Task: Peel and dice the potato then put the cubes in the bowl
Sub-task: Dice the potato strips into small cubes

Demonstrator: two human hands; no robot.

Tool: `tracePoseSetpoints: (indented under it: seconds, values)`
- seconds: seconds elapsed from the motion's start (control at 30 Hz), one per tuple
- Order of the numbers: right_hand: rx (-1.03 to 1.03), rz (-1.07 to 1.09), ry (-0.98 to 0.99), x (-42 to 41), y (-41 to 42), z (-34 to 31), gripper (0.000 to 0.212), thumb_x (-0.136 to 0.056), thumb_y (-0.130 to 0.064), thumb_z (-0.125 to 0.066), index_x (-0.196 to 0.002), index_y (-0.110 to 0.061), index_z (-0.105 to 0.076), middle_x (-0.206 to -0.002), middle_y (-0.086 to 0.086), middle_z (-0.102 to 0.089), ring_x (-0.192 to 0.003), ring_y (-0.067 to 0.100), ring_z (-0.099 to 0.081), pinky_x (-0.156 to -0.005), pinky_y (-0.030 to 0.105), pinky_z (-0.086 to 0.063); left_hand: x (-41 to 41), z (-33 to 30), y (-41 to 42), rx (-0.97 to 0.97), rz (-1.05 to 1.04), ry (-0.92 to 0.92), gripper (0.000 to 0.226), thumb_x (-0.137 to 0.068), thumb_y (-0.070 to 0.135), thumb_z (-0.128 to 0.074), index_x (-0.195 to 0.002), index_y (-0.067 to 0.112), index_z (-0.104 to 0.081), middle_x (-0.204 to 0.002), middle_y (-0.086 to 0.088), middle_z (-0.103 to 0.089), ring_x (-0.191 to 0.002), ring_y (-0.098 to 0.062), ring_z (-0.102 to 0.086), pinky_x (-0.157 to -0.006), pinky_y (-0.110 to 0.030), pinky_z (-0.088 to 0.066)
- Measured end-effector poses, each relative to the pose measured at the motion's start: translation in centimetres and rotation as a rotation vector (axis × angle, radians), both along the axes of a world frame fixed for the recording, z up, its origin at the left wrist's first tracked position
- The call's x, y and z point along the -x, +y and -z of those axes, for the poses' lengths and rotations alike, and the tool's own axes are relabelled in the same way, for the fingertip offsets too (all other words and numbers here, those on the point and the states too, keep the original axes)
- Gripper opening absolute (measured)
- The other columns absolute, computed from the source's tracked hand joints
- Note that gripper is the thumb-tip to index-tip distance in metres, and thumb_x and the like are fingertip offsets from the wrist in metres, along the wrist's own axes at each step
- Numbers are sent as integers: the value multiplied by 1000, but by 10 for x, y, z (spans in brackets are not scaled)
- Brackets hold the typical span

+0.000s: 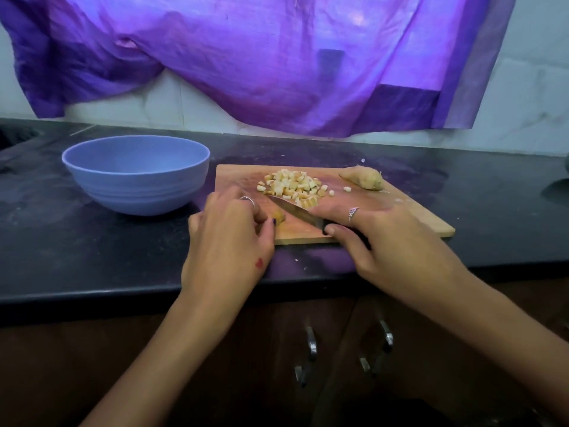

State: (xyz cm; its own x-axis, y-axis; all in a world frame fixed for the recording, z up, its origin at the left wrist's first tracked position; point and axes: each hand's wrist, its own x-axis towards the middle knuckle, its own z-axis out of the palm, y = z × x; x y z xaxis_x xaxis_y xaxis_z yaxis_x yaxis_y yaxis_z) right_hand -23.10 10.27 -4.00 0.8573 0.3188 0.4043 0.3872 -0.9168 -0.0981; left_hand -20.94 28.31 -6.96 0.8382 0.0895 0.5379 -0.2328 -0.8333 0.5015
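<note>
Dicing stage, head view: right hand (378, 238) grips the knife (295, 209), blade laid flat on the cutting board (415, 217); left hand (228, 241) pinches a small potato piece (278, 216) with curled fingers. Cubes (292, 186) lie heaped mid-board; a potato chunk (363, 178) lies at the far corner. The bowl (135, 174) stands left. Next, probably, cutting the pinched piece.

My knife (295, 211) has a smooth, shiny metal blade and a dark handle. The cutting board (400, 211) is pale matt wood. The bowl (135, 177) looks like matt blue plastic with ridged sides. The countertop (92, 251) is dark polished stone, dusty. Thin purple cloth (261, 63) hangs behind.
</note>
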Motion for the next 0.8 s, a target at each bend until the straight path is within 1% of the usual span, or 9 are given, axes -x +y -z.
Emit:
tracePoseSetpoints:
  seconds: [0.07,0.23,0.3,0.37,0.43,0.53,0.6,0.67,0.8]
  values:
    - [-8,-15,-15,-3,2,0,35,-97,-38,-43,-129,-46,-53,-118,-8,-66,-107,20,-60,-86,40,-48,0,1,0,-8,-9,5,14,-90,30,-62,-86,18,-69,-107,5,-57,-103,-16,-44,-81,-32,-29]
    - [-15,-37,23,-8,5,-2,39,-94,-43,-37,-130,-46,-52,-111,-7,-69,-105,21,-60,-86,44,-49,-1,0,-1,-6,-6,-15,14,-88,28,-65,-85,16,-70,-99,6,-53,-92,-9,-35,-81,-33,-35]
    - [-1,-37,31,-8,6,-3,39,-94,-43,-36,-130,-48,-51,-112,-8,-68,-107,21,-59,-86,43,-49,-1,0,0,5,0,-26,13,-88,28,-65,-85,16,-70,-95,7,-50,-91,-9,-36,-80,-34,-38]
    - [22,-34,44,-9,7,-7,37,-95,-43,-37,-130,-49,-50,-116,-10,-65,-112,18,-55,-87,42,-49,0,0,0,5,0,-31,12,-88,29,-65,-85,18,-70,-96,8,-51,-91,-9,-36,-80,-36,-39]
    - [76,-23,68,-14,9,-10,37,-95,-45,-36,-130,-52,-46,-117,-10,-63,-111,18,-54,-87,40,-49,0,0,-1,3,-3,-19,10,-88,29,-65,-84,21,-70,-97,8,-51,-92,-9,-36,-81,-36,-40]
    - [172,-14,71,-21,18,-13,36,-96,-48,-33,-131,-55,-41,-115,-7,-63,-108,19,-56,-79,34,-48,-3,0,-1,17,2,-16,10,-87,27,-65,-83,21,-71,-97,5,-56,-95,-15,-44,-83,-41,-43]
    - [203,-18,80,-26,24,-13,35,-98,-46,-33,-132,-54,-40,-115,-7,-63,-108,18,-56,-71,30,-42,-3,0,0,18,5,-15,10,-87,27,-65,-85,21,-73,-98,3,-59,-97,-18,-47,-85,-44,-44]
    - [209,-24,75,-30,25,-11,34,-99,-45,-34,-131,-52,-41,-113,-8,-63,-105,17,-56,-69,29,-39,-4,1,0,20,8,-15,10,-86,26,-65,-83,21,-72,-98,2,-59,-97,-19,-48,-85,-46,-45]
    - [129,-55,95,-33,22,-8,34,-98,-43,-38,-129,-50,-46,-111,-10,-64,-104,15,-56,-78,33,-47,-5,0,-3,31,-3,-7,11,-86,26,-65,-80,20,-70,-98,2,-58,-99,-19,-48,-84,-46,-45]
